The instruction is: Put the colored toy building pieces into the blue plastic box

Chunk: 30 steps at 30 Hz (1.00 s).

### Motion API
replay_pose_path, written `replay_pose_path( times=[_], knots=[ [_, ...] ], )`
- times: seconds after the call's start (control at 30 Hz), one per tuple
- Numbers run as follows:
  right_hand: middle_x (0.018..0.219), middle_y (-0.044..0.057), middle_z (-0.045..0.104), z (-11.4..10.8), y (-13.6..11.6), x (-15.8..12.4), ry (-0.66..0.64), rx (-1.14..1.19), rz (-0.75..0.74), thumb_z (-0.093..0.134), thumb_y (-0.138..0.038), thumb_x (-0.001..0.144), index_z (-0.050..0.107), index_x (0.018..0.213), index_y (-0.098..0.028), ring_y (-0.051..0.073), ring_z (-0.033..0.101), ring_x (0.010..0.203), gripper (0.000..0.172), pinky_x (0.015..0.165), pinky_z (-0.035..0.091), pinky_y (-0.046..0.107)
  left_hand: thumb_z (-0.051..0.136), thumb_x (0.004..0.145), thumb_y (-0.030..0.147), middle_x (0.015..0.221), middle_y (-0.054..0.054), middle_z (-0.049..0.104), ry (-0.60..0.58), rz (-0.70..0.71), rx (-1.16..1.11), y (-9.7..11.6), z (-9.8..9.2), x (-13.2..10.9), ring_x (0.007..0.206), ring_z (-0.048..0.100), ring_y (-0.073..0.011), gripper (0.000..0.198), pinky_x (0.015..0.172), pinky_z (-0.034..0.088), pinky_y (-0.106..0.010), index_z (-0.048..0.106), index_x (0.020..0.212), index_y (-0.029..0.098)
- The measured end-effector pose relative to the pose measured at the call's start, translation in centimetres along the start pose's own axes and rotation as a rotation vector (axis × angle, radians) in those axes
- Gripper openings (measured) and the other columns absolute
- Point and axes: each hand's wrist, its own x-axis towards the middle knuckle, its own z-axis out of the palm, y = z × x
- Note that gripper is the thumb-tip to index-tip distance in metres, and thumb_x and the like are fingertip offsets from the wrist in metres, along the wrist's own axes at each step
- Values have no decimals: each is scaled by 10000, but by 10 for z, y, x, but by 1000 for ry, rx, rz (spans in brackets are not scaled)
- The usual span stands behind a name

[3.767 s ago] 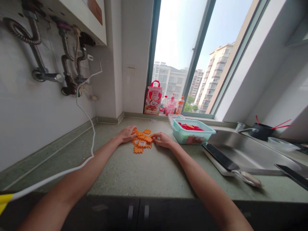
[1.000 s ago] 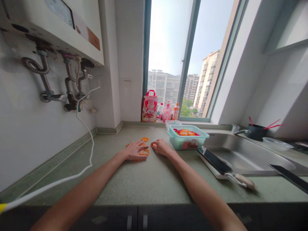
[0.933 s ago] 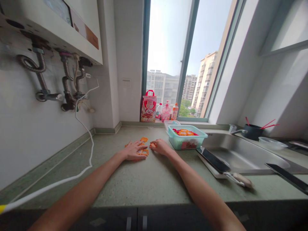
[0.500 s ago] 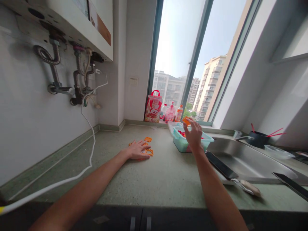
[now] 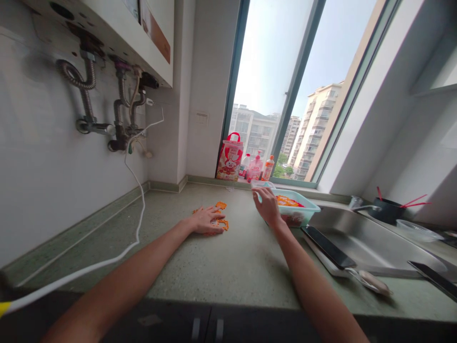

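Observation:
My left hand (image 5: 208, 221) lies flat with its fingers spread over several orange pieces (image 5: 221, 206) on the counter, partly covering them. My right hand (image 5: 266, 204) hovers at the left end of a light teal container (image 5: 303, 208), fingers curved and apart, with nothing seen between them. Inside the container are orange packets (image 5: 287, 201) and red pieces. A clear lid (image 5: 263, 184) leans behind the container, near the window sill.
Right of the container is a steel sink (image 5: 352, 228), with a black-bladed knife (image 5: 328, 245) along its near-left edge. A white cable (image 5: 137, 231) crosses the counter on the left. Bottles (image 5: 255, 167) and a red bag (image 5: 229, 159) stand at the window.
My right hand has moved left from above the container, and the orange piece it held is no longer in it. Orange now covers more of the container's contents. My left hand stays put.

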Motion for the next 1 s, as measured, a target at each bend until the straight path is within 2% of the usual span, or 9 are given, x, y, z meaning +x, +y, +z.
replay_pose_path(
  times=[0.2,0.3,0.37,0.53,0.6,0.7,0.8,0.9,1.0],
  knots=[
    [1684,145,355,86,-32,-26,-555,51,51,488,-210,997,467,1577,-203,282,433,1499,580,1224,356,456,583,866,803,1720,-41,302,35,69,-10,0,2,2,1579,271,-351,788,1270,173,-595,504,1546,411],
    [1696,121,337,94,-31,-26,-703,79,84,483,-198,1008,543,1527,-259,268,361,1551,526,1245,317,438,701,827,718,1645,-49,451,108,133,-60,0,4,1,1507,415,-314,834,1261,264,-494,492,1552,364],
    [1664,117,398,90,-30,-25,-706,83,105,507,-270,1032,654,1403,-264,261,379,1540,399,1233,329,428,736,811,681,1548,-49,569,162,139,-83,0,5,2,1418,522,-298,804,1218,344,-440,534,1507,333],
    [1202,105,752,78,-29,-29,-618,65,130,631,-435,997,731,1126,-232,242,686,1149,261,1006,498,362,694,828,707,1430,-51,660,235,30,-46,-4,8,6,1332,590,-304,618,1150,407,-408,668,1299,307],
    [1075,76,780,71,-31,-29,-607,54,118,669,-410,970,736,1091,-238,232,714,1010,221,915,517,334,690,830,706,1432,-57,656,237,0,-21,-6,8,7,1339,582,-308,598,1146,404,-412,672,1275,306],
    [1096,65,776,51,-34,-20,-502,12,-1,725,-381,921,745,1097,-256,240,699,1010,217,921,510,341,686,827,718,1433,-69,653,227,-23,-9,-7,8,8,1328,588,-312,616,1135,406,-419,660,1284,305],
    [1154,91,755,17,-27,-1,-198,-99,-69,667,-398,962,734,1162,-243,275,643,1120,262,1014,467,400,687,828,713,1425,-69,659,225,-23,-18,-8,7,8,1300,606,-305,608,1118,413,-414,657,1277,304],
    [1277,131,698,-20,-5,13,173,-245,68,546,-443,1031,677,1282,-214,305,581,1204,365,1050,427,457,690,832,694,1393,-58,680,225,-8,-22,-8,6,7,1260,629,-288,581,1096,425,-397,660,1261,303],
    [1360,176,629,-47,26,13,401,-351,216,440,-462,1067,611,1380,-183,323,551,1239,453,1039,420,495,682,828,708,1393,-59,680,229,-6,-20,-9,7,7,1257,630,-289,593,1090,426,-396,661,1261,303]
  ],
)
